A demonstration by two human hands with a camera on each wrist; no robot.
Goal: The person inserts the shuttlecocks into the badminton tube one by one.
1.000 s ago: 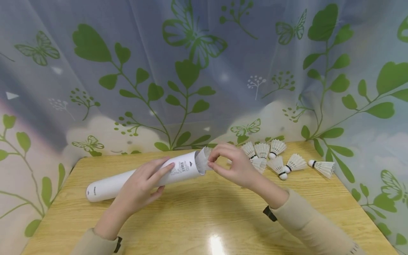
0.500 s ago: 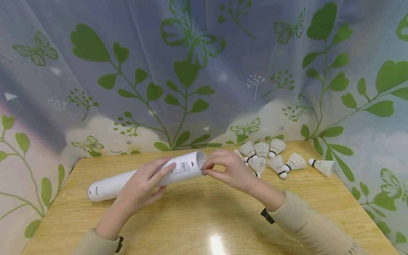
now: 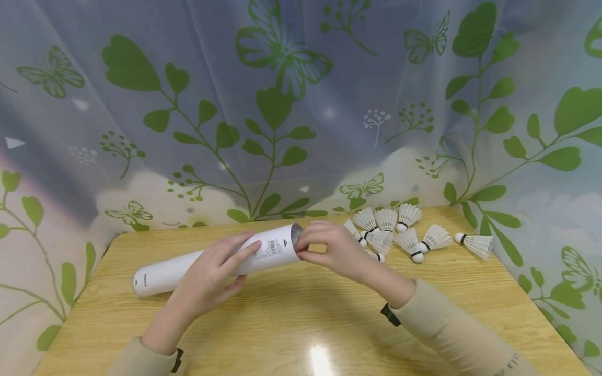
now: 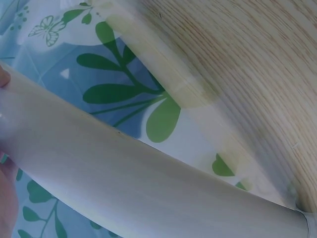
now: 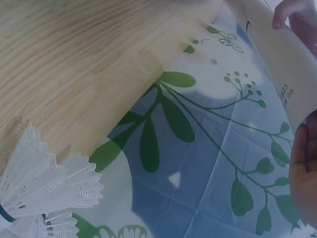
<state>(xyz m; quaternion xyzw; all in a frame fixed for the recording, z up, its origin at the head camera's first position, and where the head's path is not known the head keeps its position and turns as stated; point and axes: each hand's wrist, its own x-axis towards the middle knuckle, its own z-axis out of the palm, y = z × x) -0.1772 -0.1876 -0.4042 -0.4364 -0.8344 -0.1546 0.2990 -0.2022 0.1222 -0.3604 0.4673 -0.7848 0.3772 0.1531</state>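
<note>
My left hand [image 3: 213, 269] grips a white cardboard shuttlecock tube [image 3: 164, 271] around its middle. The tube lies tilted, its open mouth raised at the right and its far end low at the left. My right hand [image 3: 336, 248] has its fingertips at the mouth, partly hidden inside; I cannot tell whether they pinch anything. Bare grey inner wall shows above them, and no feathers are visible there. In the left wrist view the tube [image 4: 148, 178] crosses the lower part. The right wrist view catches the right hand [image 5: 304, 173] cupped by the tube's end [image 5: 297, 106].
Several white feather shuttlecocks [image 3: 408, 243] lie in a loose cluster right of my right hand, with a single shuttlecock [image 3: 476, 245] farther right. All rest on a wooden table [image 3: 282, 318]. A leaf-and-butterfly patterned curtain [image 3: 301, 151] hangs along the table's back edge.
A shuttlecock's feathers stuck out of the tube's mouth a second ago, then sank inside; now they are out of sight. My right hand followed leftward, into the mouth. The left hand keeps its grip.
</note>
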